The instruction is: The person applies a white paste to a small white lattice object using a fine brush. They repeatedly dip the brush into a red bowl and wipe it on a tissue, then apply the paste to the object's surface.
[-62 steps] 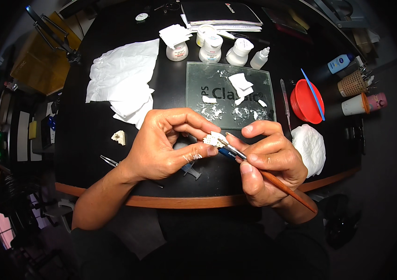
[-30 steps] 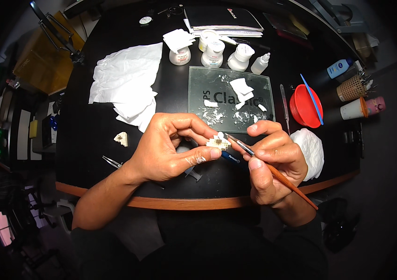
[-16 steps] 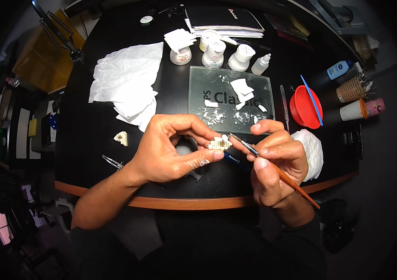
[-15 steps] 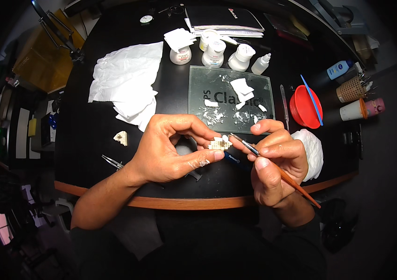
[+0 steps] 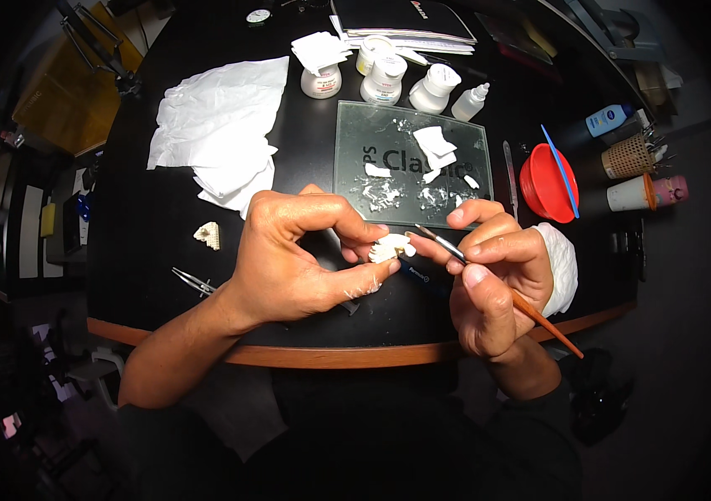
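Note:
Between the thumb and fingertips of my left hand (image 5: 284, 263) is a small cream-coloured dental model piece (image 5: 389, 248), its ridged side showing. White residue marks that thumb. My right hand (image 5: 497, 271) grips a fine brush (image 5: 546, 324) with a reddish-brown wooden handle and metal ferrule, pen-fashion. The brush's dark tip points at the model, a short way from it. Beyond both hands lies a glass mixing plate (image 5: 354, 138), with white paste smears (image 5: 382, 194) and folded white paper (image 5: 433, 148) on it.
Left of my left hand are another model piece (image 5: 207, 235), tweezers (image 5: 193, 281) and white tissues (image 5: 218, 117). White jars (image 5: 382, 81) and a dropper bottle (image 5: 471, 102) stand behind the plate. To the right are a red bowl (image 5: 542, 185) with a blue stick and a crumpled white tissue (image 5: 562, 265).
The model piece has been turned in my left fingers: its grid-patterned face showed before, its ridged side now. The brush tip stays close beside it. The whole view has shifted slightly.

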`<action>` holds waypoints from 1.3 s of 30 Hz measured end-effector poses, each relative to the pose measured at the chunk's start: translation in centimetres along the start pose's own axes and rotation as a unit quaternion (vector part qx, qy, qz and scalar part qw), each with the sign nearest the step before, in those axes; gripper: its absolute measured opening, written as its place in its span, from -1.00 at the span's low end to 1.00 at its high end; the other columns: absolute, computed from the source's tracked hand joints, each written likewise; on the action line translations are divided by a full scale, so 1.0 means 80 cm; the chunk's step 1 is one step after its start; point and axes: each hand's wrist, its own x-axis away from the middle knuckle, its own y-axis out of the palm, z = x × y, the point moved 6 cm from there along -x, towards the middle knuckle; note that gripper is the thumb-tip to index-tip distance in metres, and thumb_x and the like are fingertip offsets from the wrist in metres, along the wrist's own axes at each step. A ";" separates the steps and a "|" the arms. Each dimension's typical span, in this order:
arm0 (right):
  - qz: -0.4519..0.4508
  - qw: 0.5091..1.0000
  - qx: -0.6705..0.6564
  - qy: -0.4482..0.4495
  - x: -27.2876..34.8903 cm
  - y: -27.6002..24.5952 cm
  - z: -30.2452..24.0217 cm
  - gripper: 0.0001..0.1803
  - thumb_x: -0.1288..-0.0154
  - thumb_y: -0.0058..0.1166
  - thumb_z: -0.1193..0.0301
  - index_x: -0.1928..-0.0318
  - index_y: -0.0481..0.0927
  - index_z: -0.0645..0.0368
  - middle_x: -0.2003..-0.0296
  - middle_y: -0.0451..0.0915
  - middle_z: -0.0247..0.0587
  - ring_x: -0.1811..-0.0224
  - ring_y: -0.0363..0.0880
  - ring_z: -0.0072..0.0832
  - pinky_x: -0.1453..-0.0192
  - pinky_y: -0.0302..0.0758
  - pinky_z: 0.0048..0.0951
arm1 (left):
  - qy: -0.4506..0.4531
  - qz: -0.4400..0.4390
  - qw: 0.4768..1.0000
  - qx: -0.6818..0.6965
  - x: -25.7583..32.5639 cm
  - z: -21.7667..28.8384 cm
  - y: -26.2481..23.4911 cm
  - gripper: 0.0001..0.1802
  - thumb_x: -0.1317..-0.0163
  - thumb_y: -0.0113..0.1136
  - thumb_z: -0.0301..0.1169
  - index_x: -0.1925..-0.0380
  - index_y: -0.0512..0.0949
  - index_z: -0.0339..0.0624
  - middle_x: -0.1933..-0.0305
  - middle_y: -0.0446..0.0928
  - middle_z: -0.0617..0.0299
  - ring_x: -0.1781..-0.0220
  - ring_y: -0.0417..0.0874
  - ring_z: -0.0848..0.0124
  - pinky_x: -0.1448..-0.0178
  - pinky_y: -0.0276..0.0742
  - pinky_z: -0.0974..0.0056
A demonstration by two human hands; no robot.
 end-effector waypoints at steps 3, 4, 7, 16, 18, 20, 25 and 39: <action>0.050 0.998 -0.021 0.013 -0.001 0.000 0.000 -0.82 -0.20 0.01 0.64 0.16 0.50 0.33 0.37 0.54 -0.08 -0.04 0.52 -0.19 -0.18 0.55 -0.13 | 0.022 0.021 0.999 -0.034 -0.001 0.002 -0.001 -0.80 0.05 0.60 -0.55 0.41 0.75 -0.32 0.53 0.71 0.26 0.51 0.66 0.59 0.31 0.45 0.47; 0.066 0.997 -0.027 0.017 -0.001 -0.001 0.000 -0.83 -0.18 0.05 0.64 0.17 0.52 0.33 0.39 0.59 -0.08 0.00 0.57 -0.19 -0.21 0.47 -0.20 | 0.021 0.022 0.999 -0.033 0.000 0.002 -0.001 -0.80 0.05 0.60 -0.55 0.41 0.75 -0.32 0.53 0.71 0.26 0.51 0.66 0.59 0.31 0.45 0.47; 0.059 0.998 -0.022 0.017 0.000 -0.002 0.001 -0.82 -0.18 0.05 0.64 0.18 0.52 0.33 0.39 0.59 -0.08 0.00 0.57 -0.19 -0.22 0.46 -0.18 | 0.033 0.032 0.996 -0.075 -0.001 0.007 -0.001 -0.80 0.08 0.61 -0.53 0.42 0.75 -0.29 0.54 0.70 0.27 0.53 0.66 0.56 0.28 0.44 0.46; 0.051 0.998 -0.018 0.025 -0.001 -0.002 0.000 -0.83 -0.17 0.04 0.64 0.18 0.51 0.33 0.41 0.58 -0.09 0.01 0.56 -0.19 -0.23 0.46 -0.17 | 0.075 0.033 0.989 -0.122 -0.002 0.011 -0.002 -0.81 0.11 0.60 -0.51 0.46 0.75 -0.24 0.58 0.68 0.29 0.56 0.66 0.53 0.28 0.39 0.40; 0.049 0.998 -0.018 0.020 -0.001 -0.003 0.000 -0.83 -0.17 0.03 0.64 0.19 0.51 0.32 0.42 0.57 -0.10 0.01 0.56 -0.19 -0.23 0.46 -0.17 | 0.093 0.023 0.986 -0.134 -0.004 0.016 -0.001 -0.81 0.12 0.60 -0.51 0.46 0.75 -0.24 0.58 0.68 0.29 0.56 0.66 0.52 0.27 0.39 0.40; 0.042 0.999 -0.020 0.010 0.000 -0.004 0.000 -0.83 -0.16 0.03 0.64 0.19 0.51 0.32 0.43 0.56 -0.10 0.01 0.56 -0.19 -0.23 0.46 -0.18 | 0.095 0.018 0.985 -0.140 -0.003 0.016 -0.001 -0.78 0.15 0.61 -0.55 0.46 0.74 -0.26 0.58 0.68 0.28 0.55 0.67 0.51 0.25 0.40 0.40; 0.014 0.999 -0.022 -0.032 -0.007 0.001 -0.007 -0.84 -0.15 -0.01 0.65 0.21 0.49 0.33 0.40 0.54 -0.10 -0.02 0.54 -0.18 -0.19 0.58 -0.17 | 0.098 0.013 0.983 -0.155 -0.002 0.016 -0.001 -0.75 0.18 0.63 -0.59 0.45 0.74 -0.28 0.58 0.69 0.26 0.54 0.66 0.50 0.25 0.41 0.40; 0.003 0.997 -0.075 0.000 -0.008 0.001 0.002 -0.84 -0.17 -0.10 0.68 0.20 0.44 0.38 0.33 0.49 -0.04 -0.14 0.48 -0.18 -0.17 0.76 -0.06 | 0.035 0.006 0.992 -0.121 -0.003 0.005 -0.001 -0.74 0.11 0.62 -0.54 0.35 0.77 -0.29 0.50 0.71 0.23 0.48 0.69 0.52 0.22 0.45 0.42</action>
